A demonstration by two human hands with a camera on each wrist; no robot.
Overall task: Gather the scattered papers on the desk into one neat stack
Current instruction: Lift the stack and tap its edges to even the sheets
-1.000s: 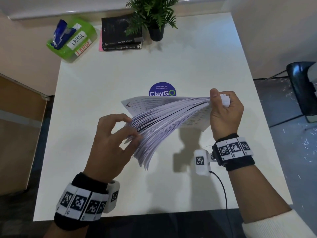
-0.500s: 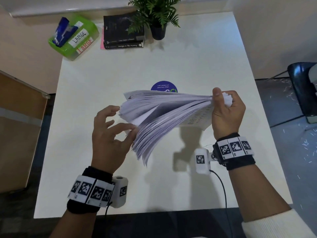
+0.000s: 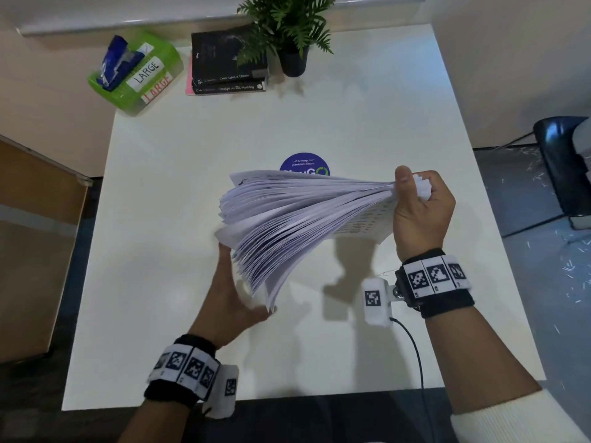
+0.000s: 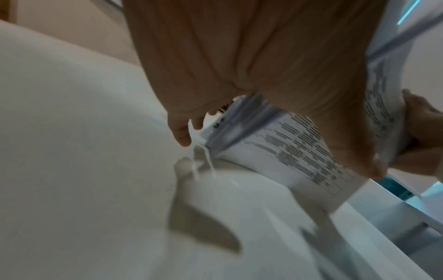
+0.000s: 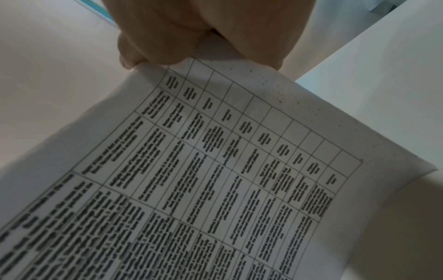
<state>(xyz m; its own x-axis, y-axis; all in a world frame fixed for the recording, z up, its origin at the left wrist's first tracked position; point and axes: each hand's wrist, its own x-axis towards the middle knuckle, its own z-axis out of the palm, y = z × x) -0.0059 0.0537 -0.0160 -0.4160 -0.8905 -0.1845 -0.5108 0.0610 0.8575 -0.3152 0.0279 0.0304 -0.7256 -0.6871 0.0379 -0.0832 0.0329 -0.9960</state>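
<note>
A thick bundle of printed papers [image 3: 297,219] hangs above the white desk [image 3: 192,148], fanned out toward the left. My right hand [image 3: 415,190] grips its right end, thumb on top and fingers curled underneath. My left hand [image 3: 232,282] is held flat with straight fingers against the loose left edge of the fan, thumb near the lowest corner. In the left wrist view the open palm [image 4: 263,56] sits against the sheet edges [image 4: 287,147]. The right wrist view shows a sheet with a printed table [image 5: 215,170] pinched by my right hand's fingers [image 5: 191,34].
A green box labelled LARGE [image 3: 137,71], two black books [image 3: 228,65] and a potted plant [image 3: 287,33] stand along the far edge. A blue round sticker [image 3: 303,163] lies behind the papers. A black chair [image 3: 563,164] is on the right, a wooden cabinet [image 3: 32,235] on the left.
My left hand dropped from the top of the fanned edge, uncurled, and now lies flat against the sheets' left edge. The right hand kept its grip and place.
</note>
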